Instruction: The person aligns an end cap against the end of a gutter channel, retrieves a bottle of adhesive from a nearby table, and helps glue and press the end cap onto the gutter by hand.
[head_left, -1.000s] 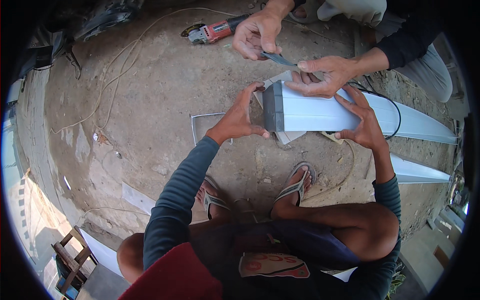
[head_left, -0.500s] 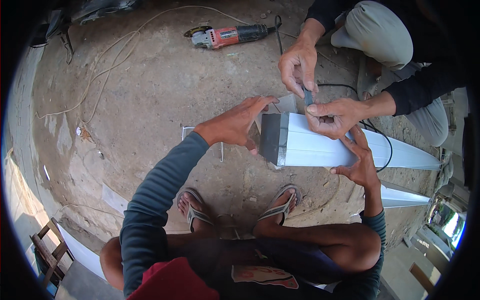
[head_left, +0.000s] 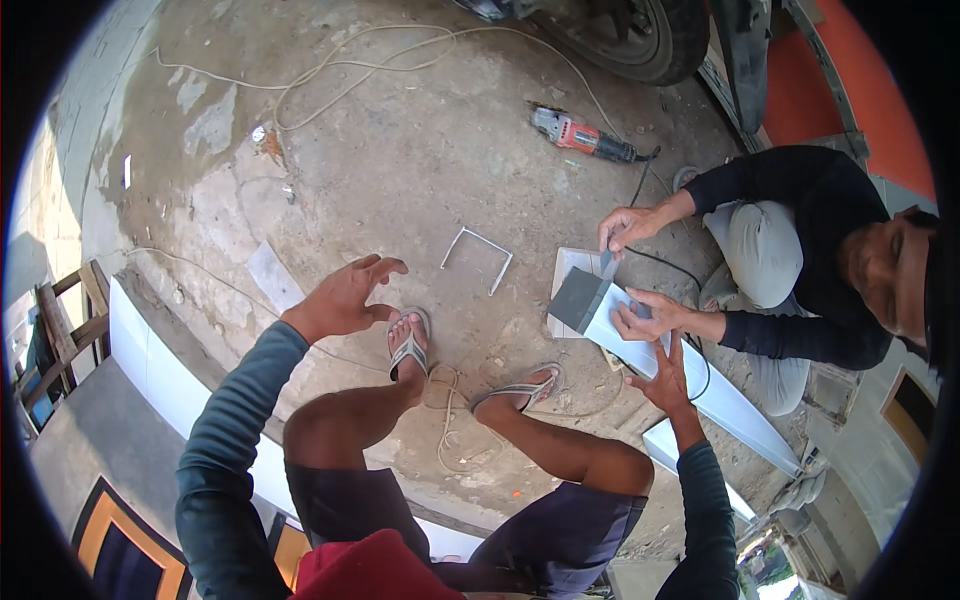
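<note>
A long white box-shaped beam [head_left: 735, 405] with a dark grey band around its near end [head_left: 580, 298] lies slanting at the right. My right hand [head_left: 668, 388] rests its fingers against the beam's near side, the thumb spread away from it. Well to the left, over the floor, my left hand [head_left: 345, 297] hangs in the air with curved fingers apart and nothing in them. Across the beam crouches a co-worker, one hand [head_left: 632, 228] on a small grey strip [head_left: 608, 264] at the banded end. The co-worker's other hand [head_left: 648, 316] lies on the beam's top.
A red and black angle grinder [head_left: 590, 138] lies beyond the beam with its cable. A thin U-shaped bracket [head_left: 478, 240] is on the floor between my left hand and the beam. A pale cord [head_left: 340, 62] loops behind, near a wheel [head_left: 640, 40]. Another white piece [head_left: 665, 440] lies beside the beam.
My view has swung, showing more to the right. My left hand has drawn back from the banded end; the co-worker's hands have parted, one bringing the strip to the end.
</note>
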